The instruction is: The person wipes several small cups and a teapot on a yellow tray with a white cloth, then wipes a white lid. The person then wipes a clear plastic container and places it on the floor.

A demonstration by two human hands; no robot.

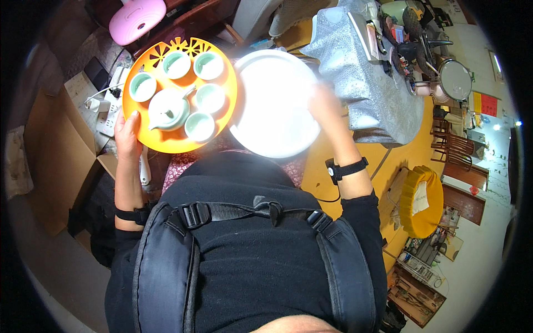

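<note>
1. at left, just beside the left hand [129, 135]: a white power strip [106, 123], seemingly no part of the handling.

2. with the left hand, clasping the left rim of an orange tray [162, 142], with thumb on top and fingers mostly out of sight, presumably supporting from below. closed on that rim alone, not on any crockery.

3. on the tray, in front of the body and to the left: 1 pale green teapot [166, 109] and 5 matching cups [142, 87], set around it from upper left to lower right. apparently upright, all 5 cups.

4. right beside the tray: a round white disc [275, 111], washed out by glare. cannot tell whether touching the tray or only lying close.

5. at the disc's right edge: the right hand [324, 102], blurred. cannot tell whether spread, pinching the edge or just near.

6. farther right, near that hand: a table draped in silvery cloth [351, 69].

7. step in hand, as a judgement: steadying the loaded tray with the left while attending to the disc with the right.

8. next move, as a judgement: calls for keeping the tray level against sliding cups, and for a sure right-hand hold before shifting the disc.
</note>
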